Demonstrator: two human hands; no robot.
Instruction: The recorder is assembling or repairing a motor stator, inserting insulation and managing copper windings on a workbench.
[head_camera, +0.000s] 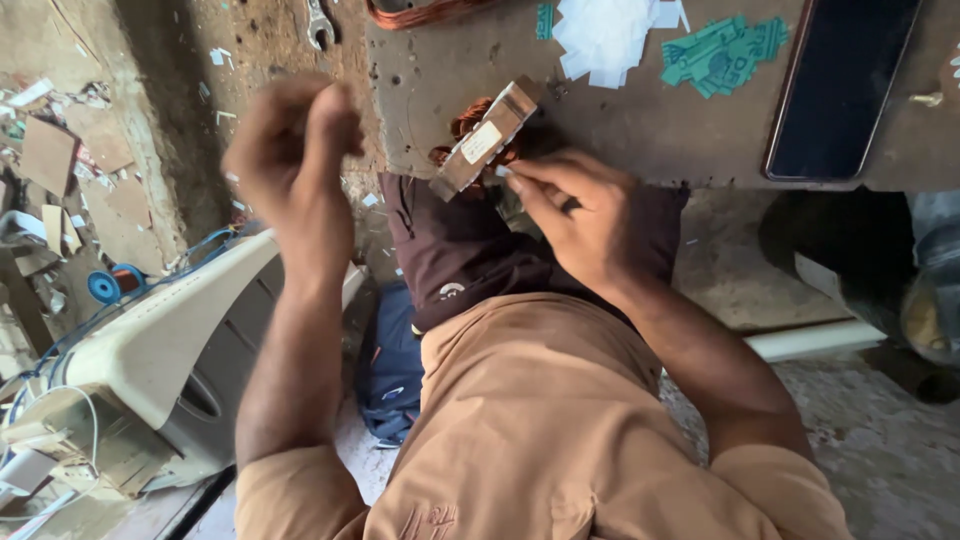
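Observation:
A small motor stator (487, 137) with copper windings and a pale label leans at the edge of a worn workbench (620, 120). My right hand (580, 215) pinches at the stator's lower end, a dark ring on one finger. My left hand (295, 150) is raised to the left of it, blurred, with the fingers curled into a loose fist; nothing shows in it.
On the bench lie white paper slips (610, 35), green paper pieces (722, 55), a dark phone (840, 85) and a copper wire coil (415, 12). A spanner (319, 25) lies on the ground. A cream appliance housing (150, 340) and blue wire spool (105, 286) sit left.

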